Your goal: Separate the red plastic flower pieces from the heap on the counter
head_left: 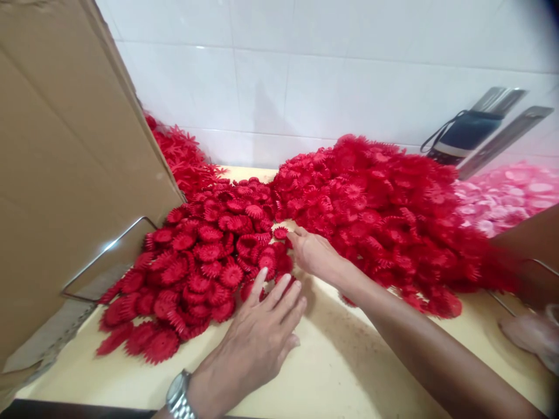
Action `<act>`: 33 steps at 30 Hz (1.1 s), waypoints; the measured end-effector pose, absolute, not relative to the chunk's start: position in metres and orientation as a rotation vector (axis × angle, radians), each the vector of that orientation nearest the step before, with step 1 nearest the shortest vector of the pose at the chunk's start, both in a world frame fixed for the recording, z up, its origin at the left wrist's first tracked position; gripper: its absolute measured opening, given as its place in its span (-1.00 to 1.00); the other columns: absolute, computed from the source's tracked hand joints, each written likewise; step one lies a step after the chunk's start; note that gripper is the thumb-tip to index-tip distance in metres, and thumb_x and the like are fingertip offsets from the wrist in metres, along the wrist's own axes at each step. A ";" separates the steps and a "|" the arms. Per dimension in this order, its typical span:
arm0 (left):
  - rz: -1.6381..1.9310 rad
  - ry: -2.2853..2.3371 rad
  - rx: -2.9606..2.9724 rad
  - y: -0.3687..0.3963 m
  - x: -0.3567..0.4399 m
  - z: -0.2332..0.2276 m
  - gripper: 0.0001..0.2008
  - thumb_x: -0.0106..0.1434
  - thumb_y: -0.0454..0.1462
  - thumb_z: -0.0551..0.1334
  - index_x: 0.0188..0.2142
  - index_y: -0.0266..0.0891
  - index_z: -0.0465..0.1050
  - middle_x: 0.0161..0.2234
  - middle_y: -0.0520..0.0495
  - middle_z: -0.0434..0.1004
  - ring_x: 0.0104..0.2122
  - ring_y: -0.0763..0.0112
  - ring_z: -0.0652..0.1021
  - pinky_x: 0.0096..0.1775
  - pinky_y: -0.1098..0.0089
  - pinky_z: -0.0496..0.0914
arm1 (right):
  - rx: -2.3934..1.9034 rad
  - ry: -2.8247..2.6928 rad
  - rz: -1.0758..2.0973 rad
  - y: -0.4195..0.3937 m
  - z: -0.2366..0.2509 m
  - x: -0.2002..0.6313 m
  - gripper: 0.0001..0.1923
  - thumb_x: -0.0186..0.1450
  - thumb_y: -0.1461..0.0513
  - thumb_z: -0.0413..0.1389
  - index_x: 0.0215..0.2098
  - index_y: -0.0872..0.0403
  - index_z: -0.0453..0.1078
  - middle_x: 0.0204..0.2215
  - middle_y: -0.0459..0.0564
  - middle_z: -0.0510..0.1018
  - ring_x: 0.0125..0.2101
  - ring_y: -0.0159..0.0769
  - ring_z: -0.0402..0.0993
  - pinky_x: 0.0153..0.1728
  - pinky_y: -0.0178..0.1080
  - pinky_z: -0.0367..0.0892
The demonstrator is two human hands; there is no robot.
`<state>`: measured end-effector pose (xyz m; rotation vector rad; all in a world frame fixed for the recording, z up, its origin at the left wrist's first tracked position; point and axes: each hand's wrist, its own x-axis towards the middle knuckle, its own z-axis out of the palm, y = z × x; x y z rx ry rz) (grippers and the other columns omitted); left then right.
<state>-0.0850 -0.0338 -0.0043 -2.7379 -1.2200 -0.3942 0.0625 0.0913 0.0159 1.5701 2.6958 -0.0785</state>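
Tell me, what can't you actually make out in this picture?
Head view only:
- Right hand: fingertips buried among the red flower pieces, grip unseen.
- Cardboard box: hides the table's left side; contents unseen.
- Dark object by the wall: too blurred to identify.
- Pink pieces: blurred, cut off at the edge.

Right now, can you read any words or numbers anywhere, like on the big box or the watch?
No words, numbers or signs can be read in this picture.
Cardboard box: plain brown, no print showing.
Wristwatch on the left hand: its face is turned away, so nothing is readable.
Dark bag by the wall: no label readable.
Red plastic flowers near the right hand: no markings.
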 end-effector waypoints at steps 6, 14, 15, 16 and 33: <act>-0.441 -1.266 -2.693 -0.037 -0.090 -0.013 -0.67 0.25 -0.20 0.06 -0.10 -0.32 0.41 -0.03 -0.20 0.46 0.16 0.13 0.21 0.21 -0.04 -0.16 | 1.522 2.724 -0.158 0.078 0.009 0.061 -0.64 0.23 0.37 -0.14 -0.02 0.08 0.23 -0.18 0.08 0.42 -0.34 -0.32 0.46 -0.42 -0.34 0.27; -0.476 -1.257 -2.632 -0.043 -0.099 -0.013 -0.74 0.22 -0.29 0.10 -0.11 -0.32 0.41 0.01 -0.23 0.41 0.17 0.08 0.18 0.18 -0.14 -0.16 | 1.509 2.779 -0.210 0.077 0.010 0.074 -0.82 0.25 0.29 -0.06 -0.24 0.12 0.36 -0.29 0.04 0.45 -0.43 -0.36 0.42 -0.44 -0.35 0.21; -0.477 -1.260 -2.627 -0.044 -0.101 -0.013 -0.74 0.22 -0.30 0.11 -0.11 -0.32 0.40 0.01 -0.22 0.41 0.17 0.08 0.18 0.18 -0.15 -0.16 | 1.509 2.784 -0.201 0.077 0.009 0.075 -0.82 0.25 0.30 -0.06 -0.27 0.12 0.37 -0.30 0.05 0.45 -0.43 -0.36 0.42 -0.45 -0.35 0.20; -0.477 -1.265 -2.626 -0.045 -0.102 -0.013 -0.73 0.22 -0.31 0.11 -0.10 -0.32 0.40 0.01 -0.21 0.42 0.17 0.08 0.19 0.18 -0.16 -0.17 | 1.515 2.793 -0.184 0.077 0.008 0.077 -0.81 0.26 0.30 -0.08 -0.30 0.12 0.37 -0.31 0.05 0.44 -0.44 -0.36 0.41 -0.46 -0.34 0.19; -0.910 -1.114 -2.517 -0.055 -0.134 0.004 -0.66 -0.04 -0.54 0.27 -0.22 -0.39 0.43 -0.29 -0.24 0.57 -0.14 0.10 0.48 -0.01 -0.13 0.26 | 1.185 3.398 -0.143 0.026 0.015 0.066 -0.76 0.32 0.24 -0.09 -0.33 0.13 0.40 -0.12 0.10 0.42 -0.29 -0.31 0.40 -0.28 -0.27 0.36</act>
